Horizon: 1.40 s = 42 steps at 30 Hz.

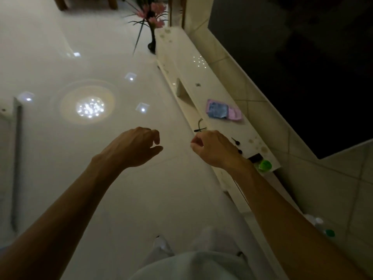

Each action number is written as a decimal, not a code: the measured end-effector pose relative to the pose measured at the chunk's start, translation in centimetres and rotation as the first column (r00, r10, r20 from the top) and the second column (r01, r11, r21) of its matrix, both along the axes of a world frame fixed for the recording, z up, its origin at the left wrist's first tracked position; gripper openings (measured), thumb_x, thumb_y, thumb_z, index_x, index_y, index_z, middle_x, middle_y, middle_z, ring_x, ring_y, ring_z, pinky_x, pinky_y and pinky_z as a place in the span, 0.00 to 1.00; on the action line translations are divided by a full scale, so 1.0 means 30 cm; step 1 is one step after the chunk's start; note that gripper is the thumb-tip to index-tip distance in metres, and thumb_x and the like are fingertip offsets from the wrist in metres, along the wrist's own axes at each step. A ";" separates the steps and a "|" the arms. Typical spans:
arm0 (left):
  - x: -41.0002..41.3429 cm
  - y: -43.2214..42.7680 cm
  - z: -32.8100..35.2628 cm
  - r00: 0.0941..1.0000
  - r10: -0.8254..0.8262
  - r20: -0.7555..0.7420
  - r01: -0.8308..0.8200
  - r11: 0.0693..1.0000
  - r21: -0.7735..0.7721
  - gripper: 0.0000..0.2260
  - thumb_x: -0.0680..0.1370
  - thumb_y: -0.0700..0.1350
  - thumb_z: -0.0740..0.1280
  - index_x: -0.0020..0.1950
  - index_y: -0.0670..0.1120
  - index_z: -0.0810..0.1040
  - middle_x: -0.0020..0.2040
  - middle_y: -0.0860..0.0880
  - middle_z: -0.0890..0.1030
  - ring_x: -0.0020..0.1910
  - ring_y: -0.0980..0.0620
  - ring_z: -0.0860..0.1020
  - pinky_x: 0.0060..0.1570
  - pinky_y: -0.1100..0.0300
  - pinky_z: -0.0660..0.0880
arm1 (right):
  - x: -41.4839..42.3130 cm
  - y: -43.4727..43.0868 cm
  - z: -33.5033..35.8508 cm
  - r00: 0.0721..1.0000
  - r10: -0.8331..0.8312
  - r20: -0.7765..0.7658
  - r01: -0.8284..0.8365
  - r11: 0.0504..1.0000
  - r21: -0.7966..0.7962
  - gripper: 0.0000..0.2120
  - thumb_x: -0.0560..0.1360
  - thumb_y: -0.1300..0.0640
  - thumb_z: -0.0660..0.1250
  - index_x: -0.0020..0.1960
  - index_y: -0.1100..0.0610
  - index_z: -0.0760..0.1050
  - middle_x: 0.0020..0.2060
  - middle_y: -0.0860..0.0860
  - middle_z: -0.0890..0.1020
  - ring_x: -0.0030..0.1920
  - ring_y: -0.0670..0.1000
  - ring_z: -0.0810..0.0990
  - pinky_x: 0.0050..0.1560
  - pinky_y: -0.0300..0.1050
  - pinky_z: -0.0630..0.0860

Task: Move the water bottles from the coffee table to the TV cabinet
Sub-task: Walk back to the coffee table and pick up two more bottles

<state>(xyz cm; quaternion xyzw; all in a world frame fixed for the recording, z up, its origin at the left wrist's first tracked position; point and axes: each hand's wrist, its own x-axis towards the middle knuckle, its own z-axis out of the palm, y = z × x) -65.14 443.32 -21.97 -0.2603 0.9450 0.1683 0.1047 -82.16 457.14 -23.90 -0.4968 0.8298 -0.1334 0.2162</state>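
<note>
1. Glossy white tiled floor (60, 158), ceiling lights mirrored in it.
2. Left hand (137, 146) above the floor, fingers loosely curled, empty.
3. Right hand (212, 148) near it, likewise loosely curled, gripping nothing.
4. Long white TV cabinet (187, 63) at right; blurred green-capped clear bottle (264, 165), seemingly, on its near end.

The TV cabinet (187, 63) is a long, low, glossy white unit. It runs along the tiled wall (262, 110) from the lower right up toward the top centre, and its top surface carries small glints of light. At its near end sits a bright green round shape (264, 165), too blurred to tell whether it is a bottle cap. Lower right, past the cabinet's end, two pale bottle-like shapes (320, 222) show, one capped white and one capped green, both partly hidden and blurred.
</note>
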 end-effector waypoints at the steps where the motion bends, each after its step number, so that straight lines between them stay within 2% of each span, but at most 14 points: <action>1: 0.021 -0.024 0.002 1.000 0.020 -0.003 -0.020 1.000 -0.001 0.14 0.78 0.53 0.63 0.59 0.47 0.75 0.53 0.49 0.80 0.49 0.51 0.78 0.47 0.58 0.74 | 0.014 -0.039 0.000 1.000 0.028 -0.002 -0.028 1.000 -0.001 0.11 0.78 0.52 0.64 0.53 0.57 0.80 0.49 0.53 0.84 0.48 0.52 0.81 0.53 0.53 0.79; 13: 0.110 -0.289 -0.039 0.961 0.269 0.058 -0.268 0.963 -0.026 0.15 0.78 0.55 0.62 0.61 0.47 0.74 0.57 0.48 0.79 0.51 0.50 0.77 0.46 0.60 0.72 | 0.006 -0.513 -0.046 0.939 0.343 -0.030 -0.344 0.939 -0.004 0.12 0.78 0.51 0.63 0.52 0.57 0.81 0.47 0.52 0.84 0.44 0.50 0.81 0.51 0.51 0.80; 20: 0.042 -0.475 -0.006 0.887 0.443 0.129 -0.437 0.897 -0.069 0.16 0.79 0.54 0.62 0.62 0.47 0.74 0.58 0.48 0.78 0.52 0.51 0.76 0.46 0.61 0.70 | -0.136 -0.823 -0.043 0.863 0.504 0.000 -0.504 0.863 -0.020 0.13 0.78 0.51 0.63 0.51 0.58 0.82 0.46 0.53 0.85 0.44 0.52 0.82 0.50 0.54 0.81; 28: -0.005 -0.633 0.024 0.800 0.586 0.129 -0.583 0.810 -0.067 0.16 0.79 0.54 0.61 0.62 0.47 0.73 0.59 0.47 0.77 0.54 0.50 0.76 0.49 0.60 0.71 | -0.244 -1.133 -0.027 0.784 0.621 -0.016 -0.621 0.783 -0.033 0.14 0.78 0.51 0.63 0.48 0.59 0.82 0.42 0.54 0.85 0.40 0.52 0.82 0.47 0.54 0.81; 32: 0.015 -0.736 0.010 0.756 0.642 0.126 -0.640 0.766 -0.063 0.16 0.79 0.54 0.61 0.63 0.48 0.73 0.60 0.47 0.77 0.54 0.51 0.76 0.49 0.60 0.71 | -0.226 -1.282 -0.029 0.741 0.671 -0.013 -0.671 0.740 -0.033 0.13 0.78 0.51 0.63 0.49 0.59 0.82 0.44 0.54 0.85 0.42 0.52 0.82 0.48 0.52 0.81; 36: 0.063 -0.852 -0.015 0.720 0.686 0.111 -0.685 0.727 -0.050 0.16 0.79 0.54 0.62 0.63 0.47 0.73 0.60 0.47 0.77 0.55 0.50 0.76 0.51 0.60 0.71 | -0.165 -1.451 -0.030 0.699 0.715 -0.036 -0.715 0.699 -0.019 0.13 0.78 0.52 0.63 0.48 0.59 0.83 0.42 0.54 0.85 0.40 0.53 0.82 0.44 0.48 0.80; 42: 0.196 -1.104 -0.077 0.684 0.720 0.118 -0.724 0.690 -0.005 0.17 0.79 0.55 0.61 0.64 0.48 0.72 0.61 0.48 0.77 0.55 0.51 0.75 0.49 0.61 0.69 | -0.015 -1.726 -0.047 0.646 0.759 -0.082 -0.758 0.651 0.049 0.15 0.77 0.51 0.63 0.46 0.61 0.82 0.41 0.56 0.85 0.41 0.55 0.83 0.46 0.51 0.81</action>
